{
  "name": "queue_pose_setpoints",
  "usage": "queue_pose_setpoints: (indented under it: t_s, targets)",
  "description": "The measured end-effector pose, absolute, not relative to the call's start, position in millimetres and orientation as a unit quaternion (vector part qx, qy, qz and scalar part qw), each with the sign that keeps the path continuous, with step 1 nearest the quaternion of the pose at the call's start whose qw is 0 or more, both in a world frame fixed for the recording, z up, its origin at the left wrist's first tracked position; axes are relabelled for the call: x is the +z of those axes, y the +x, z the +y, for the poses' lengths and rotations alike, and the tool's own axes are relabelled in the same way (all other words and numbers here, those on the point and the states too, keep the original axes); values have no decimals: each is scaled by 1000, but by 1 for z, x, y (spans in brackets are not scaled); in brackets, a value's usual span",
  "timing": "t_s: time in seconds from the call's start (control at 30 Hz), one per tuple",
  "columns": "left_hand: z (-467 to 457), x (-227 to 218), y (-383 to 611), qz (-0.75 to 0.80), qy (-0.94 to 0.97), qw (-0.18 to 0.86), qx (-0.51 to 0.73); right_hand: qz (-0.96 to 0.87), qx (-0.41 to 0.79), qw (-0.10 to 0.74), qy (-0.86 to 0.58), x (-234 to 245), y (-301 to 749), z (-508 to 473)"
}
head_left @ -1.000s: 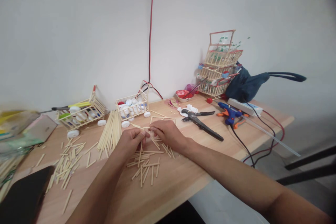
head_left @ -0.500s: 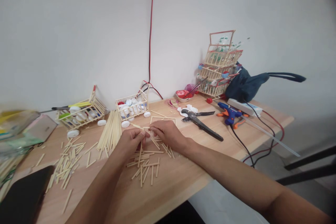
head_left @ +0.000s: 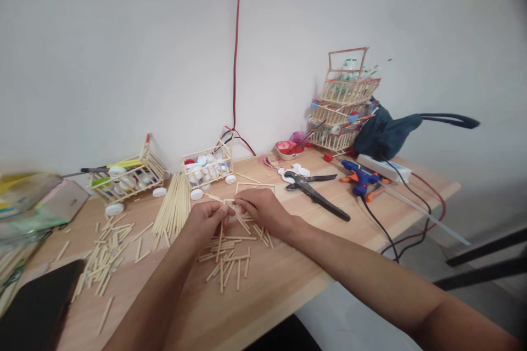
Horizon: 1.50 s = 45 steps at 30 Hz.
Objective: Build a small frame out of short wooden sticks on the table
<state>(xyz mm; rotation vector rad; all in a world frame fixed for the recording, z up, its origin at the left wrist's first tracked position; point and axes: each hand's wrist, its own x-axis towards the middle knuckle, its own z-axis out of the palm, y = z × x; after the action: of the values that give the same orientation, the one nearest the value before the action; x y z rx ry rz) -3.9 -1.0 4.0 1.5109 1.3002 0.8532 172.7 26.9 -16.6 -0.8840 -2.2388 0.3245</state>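
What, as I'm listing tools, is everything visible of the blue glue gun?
The glue gun is blue and orange, plastic-looking. It lies on the tabletop beside the white power strip, nozzle pointing left and away. A long translucent stick extends from its back past the edge; a black cord trails from its handle.

On the bench [head_left: 272,296], loose sticks [head_left: 222,276] lie before the left hand [head_left: 206,223], a stick pile [head_left: 100,270] farther left. Behind, a stick bundle [head_left: 172,209] reaches between the left cart [head_left: 127,182] and the middle cart [head_left: 207,169]. Cutters [head_left: 312,191] lie right, then a glue gun [head_left: 362,179]; stacked baskets [head_left: 345,104] stand behind.
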Motion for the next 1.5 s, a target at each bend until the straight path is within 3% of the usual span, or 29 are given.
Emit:
queue_pose_setpoints:
  t_s: [1.5]
  targets:
    - [-1,4,-4,527,617,465,354,-859,135,347,-352,-14,172,25]
